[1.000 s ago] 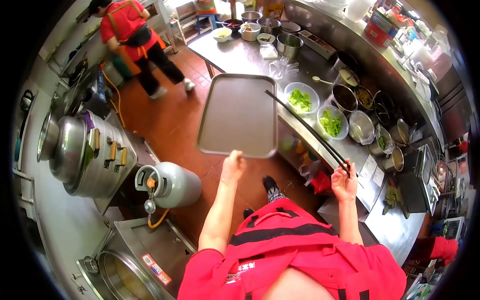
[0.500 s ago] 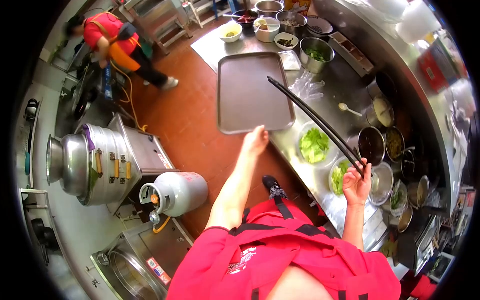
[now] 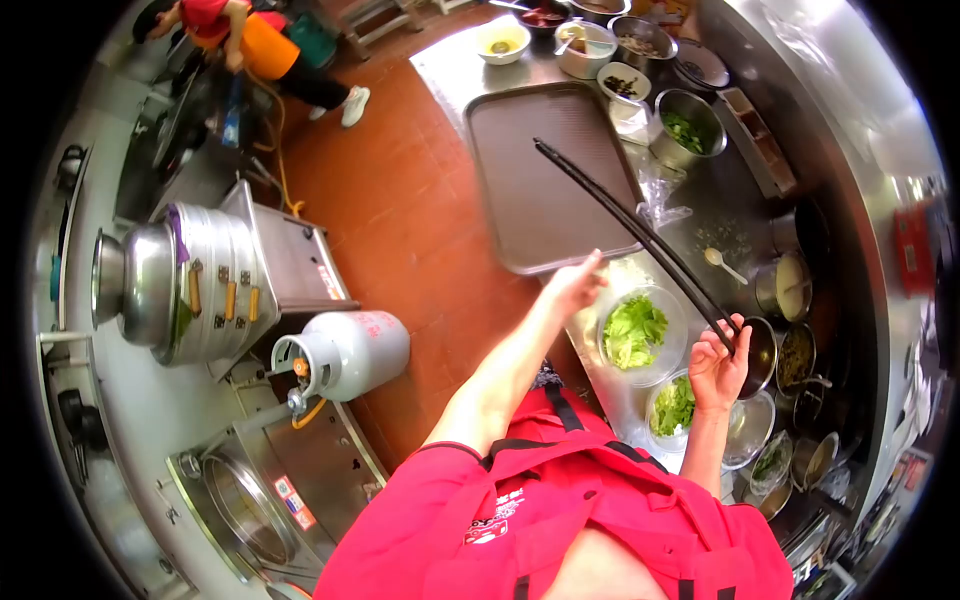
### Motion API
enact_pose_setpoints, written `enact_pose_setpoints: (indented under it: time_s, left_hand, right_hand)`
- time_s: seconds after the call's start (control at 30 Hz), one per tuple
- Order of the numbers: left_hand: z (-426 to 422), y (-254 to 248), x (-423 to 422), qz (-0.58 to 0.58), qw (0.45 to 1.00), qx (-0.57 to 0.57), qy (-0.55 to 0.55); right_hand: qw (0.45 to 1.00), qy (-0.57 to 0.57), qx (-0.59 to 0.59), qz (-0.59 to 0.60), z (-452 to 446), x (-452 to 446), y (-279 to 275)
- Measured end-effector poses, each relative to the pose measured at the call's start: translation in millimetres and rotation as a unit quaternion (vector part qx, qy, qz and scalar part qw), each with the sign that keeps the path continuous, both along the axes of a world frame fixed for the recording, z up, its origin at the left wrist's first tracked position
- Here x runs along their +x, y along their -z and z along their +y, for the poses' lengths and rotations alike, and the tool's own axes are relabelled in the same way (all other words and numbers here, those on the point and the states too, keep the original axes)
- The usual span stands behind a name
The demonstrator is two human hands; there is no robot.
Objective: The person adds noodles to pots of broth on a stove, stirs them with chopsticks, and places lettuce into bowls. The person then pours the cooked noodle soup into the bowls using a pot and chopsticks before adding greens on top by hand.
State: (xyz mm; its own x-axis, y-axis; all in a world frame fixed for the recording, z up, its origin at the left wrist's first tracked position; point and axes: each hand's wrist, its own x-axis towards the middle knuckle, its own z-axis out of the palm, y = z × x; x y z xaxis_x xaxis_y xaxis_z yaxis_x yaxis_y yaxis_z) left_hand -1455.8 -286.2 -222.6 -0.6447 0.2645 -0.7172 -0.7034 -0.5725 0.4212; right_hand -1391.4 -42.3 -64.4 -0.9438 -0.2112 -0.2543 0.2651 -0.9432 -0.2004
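My left hand (image 3: 577, 284) is at the near edge of a brown rectangular tray (image 3: 545, 180), with thumb and fingers against its rim. The tray is over the counter's front edge, beside the bowls. My right hand (image 3: 718, 366) holds a pair of long black chopsticks (image 3: 640, 232), whose tips point up and left across the tray. Below the chopsticks is a clear bowl of lettuce (image 3: 636, 330); a second lettuce bowl (image 3: 675, 405) stands left of my right hand.
Bowls and pots, among them a pot of greens (image 3: 686, 130), stand on the steel counter (image 3: 715, 215) near a white spoon (image 3: 725, 265). A gas cylinder (image 3: 365, 352) and stacked steamers (image 3: 215, 285) are at left. A person (image 3: 260, 45) stands at the upper left.
The tray has moved from over the floor to over the counter, with my left hand at its near edge. The chopsticks remain in my right hand. The view has shifted, and the other person has bent forward.
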Motion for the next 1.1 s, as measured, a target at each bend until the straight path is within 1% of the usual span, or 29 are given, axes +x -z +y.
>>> enact_pose_setpoints:
  time_s: [0.03, 0.07, 0.1, 0.17, 0.2, 0.23, 0.3, 0.33, 0.37, 0.4, 0.43, 0.47, 0.57, 0.6, 0.63, 0.7, 0.73, 0.77, 0.83, 0.87, 0.9, 0.93, 0.97, 1.0, 1.03, 1.07, 1.1]
  left_hand:
    - [-5, 0, 3, 0.031, 0.998, -0.016, 0.061]
    - [-7, 0, 6, 0.056, 0.991, -0.069, 0.102]
    - [-9, 0, 10, 0.098, 0.979, -0.098, 0.147]
    - [-18, -6, 28, 0.138, 0.972, -0.130, 0.141]
    - [-23, -9, 40, 0.137, 0.971, -0.142, 0.133]
    - [-32, -12, 54, 0.133, 0.971, -0.160, 0.115]
    - [-55, -12, 99, 0.166, 0.976, -0.125, 0.064]
    - [-69, -11, 128, 0.170, 0.975, -0.141, 0.027]
    - [-82, -8, 158, 0.174, 0.973, -0.155, -0.006]
    - [-95, -10, 194, 0.152, 0.969, -0.177, -0.076]
    - [-103, -5, 231, 0.131, 0.963, -0.192, -0.138]
    - [-112, 16, 267, 0.108, 0.952, -0.199, -0.204]
    - [-116, 54, 401, 0.036, 0.880, -0.249, -0.404]
    - [-109, 55, 448, 0.014, 0.846, -0.243, -0.474]
    - [-93, 53, 497, -0.006, 0.806, -0.242, -0.540]
    - [-52, 57, 599, -0.069, 0.731, -0.193, -0.651]
    - [-25, 66, 644, -0.057, 0.694, -0.172, -0.697]
    - [7, 75, 681, -0.041, 0.658, -0.148, -0.737]
    - [79, 73, 749, 0.020, 0.590, -0.371, -0.717]
    - [106, 69, 781, -0.032, 0.599, -0.266, -0.755]
    - [134, 68, 812, -0.078, 0.598, -0.156, -0.782]
    - [166, 80, 850, -0.101, 0.587, -0.127, -0.793]
    - [196, 88, 877, -0.127, 0.577, -0.101, -0.800]
    - [222, 69, 896, -0.145, 0.529, -0.094, -0.831]
    - [246, 50, 915, -0.164, 0.481, -0.087, -0.857]
    - [275, 61, 932, -0.169, 0.418, -0.073, -0.890]
    - [298, 76, 943, -0.175, 0.351, -0.055, -0.918]
  right_hand:
    - [1.000, -0.010, -0.004, -0.002, -5, -5, 0]
    - [1.000, -0.022, -0.008, -0.003, -11, -10, 1]
    - [1.000, -0.028, 0.001, -0.012, -17, -14, 0]
    - [0.998, -0.059, 0.013, -0.028, -31, -22, 0]
    - [0.996, -0.080, 0.023, -0.013, -36, -27, 3]
    - [0.994, -0.110, 0.008, 0.000, -45, -30, 2]
    - [0.986, -0.161, 0.022, 0.031, -58, -38, 2]
    - [0.980, -0.196, 0.015, 0.037, -70, -38, -5]
    - [0.974, -0.214, 0.028, 0.063, -75, -42, 2]
    - [0.963, -0.256, 0.000, 0.083, -80, -46, 6]
    - [0.957, -0.284, -0.034, 0.051, -98, -36, -7]
    - [0.948, -0.312, -0.033, 0.051, -111, -34, -6]
    - [0.903, -0.422, -0.056, 0.052, -156, -1, -12]
    - [0.887, -0.456, -0.053, 0.045, -173, 14, -11]
    - [0.858, -0.505, -0.071, 0.058, -187, 26, -4]
    - [0.827, -0.555, -0.038, 0.077, -220, 81, 6]
    - [0.804, -0.585, -0.040, 0.099, -236, 117, 6]
    - [0.812, -0.580, -0.009, 0.062, -249, 156, 3]
    - [0.788, -0.609, -0.006, 0.092, -274, 239, 13]
    - [0.730, -0.675, -0.076, 0.072, -286, 267, 27]
    - [0.733, -0.672, -0.035, 0.098, -295, 310, 34]
    - [0.689, -0.719, -0.084, 0.029, -306, 358, 43]
    - [0.685, -0.727, -0.048, -0.003, -310, 410, 26]
    - [0.654, -0.755, -0.047, -0.005, -321, 448, 25]
    - [0.631, -0.775, -0.023, 0.016, -328, 490, 16]
    - [0.617, -0.786, -0.001, 0.050, -342, 522, 15]
    - [0.590, -0.802, -0.019, 0.089, -357, 550, 17]
